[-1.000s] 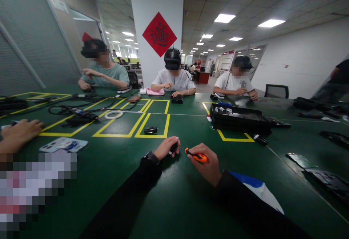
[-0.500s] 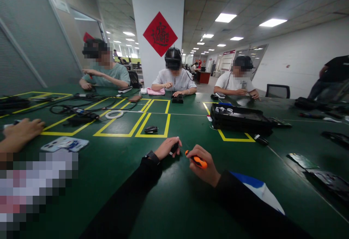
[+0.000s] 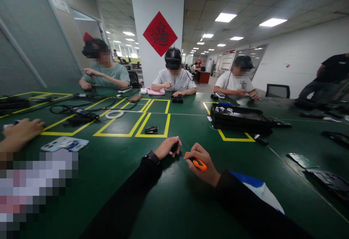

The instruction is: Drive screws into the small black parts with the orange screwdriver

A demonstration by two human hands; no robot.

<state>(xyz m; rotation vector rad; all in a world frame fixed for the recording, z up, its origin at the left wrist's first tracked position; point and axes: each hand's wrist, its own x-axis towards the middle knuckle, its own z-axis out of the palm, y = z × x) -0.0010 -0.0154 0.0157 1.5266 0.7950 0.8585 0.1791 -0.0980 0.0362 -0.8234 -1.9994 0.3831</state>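
Note:
My left hand (image 3: 165, 148) is closed around a small black device (image 3: 174, 147) just above the green table (image 3: 174, 199). What kind of device it is does not show; a bit of white is visible at its lower end. My right hand (image 3: 204, 161) grips a screwdriver (image 3: 200, 164) by its orange and black handle. The thin metal shaft points left toward the black device, and its tip is too small to tell whether it touches. Beyond my left hand, a similar small black object (image 3: 151, 129) lies within a yellow taped rectangle.
A long black casing (image 3: 240, 119) lies ahead to the right, a small black piece (image 3: 261, 139) before it. Black cables (image 3: 62, 109) and a phone (image 3: 64, 144) are on the left, near a co-worker's hand (image 3: 25, 132). Green circuit boards (image 3: 302, 161) lie far right. Several people sit opposite.
My right hand and the screwdriver have shifted very slightly, with the handle turned a little. My left hand stays in place on the black device.

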